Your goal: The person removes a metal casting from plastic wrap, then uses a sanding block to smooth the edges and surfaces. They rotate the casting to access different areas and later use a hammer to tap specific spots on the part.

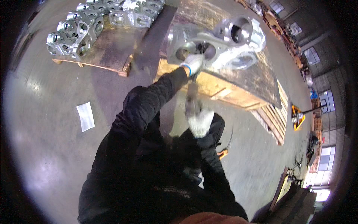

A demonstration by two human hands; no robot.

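My left hand [193,63], in a white glove with a blue cuff, is closed at the near edge of a large silver metal casting [223,43]. A thin dark rod [194,77] shows below its fingers, and the hand seems wrapped round it. Closer to my body, my gloved right hand [200,122] is closed round a dark hand tool [192,100]. Motion smears this tool, so its exact kind is unclear; its far end points up toward the rod. The casting has several round openings and lies on a wooden platform [223,91].
At the far left, more silver castings [74,35] stand on a wooden pallet [112,48]. A white sheet [85,116] lies on the grey floor. An orange-handled item [222,154] is by my right leg. Slatted pallets [274,125] and a yellow pallet jack [297,117] stand to the right.
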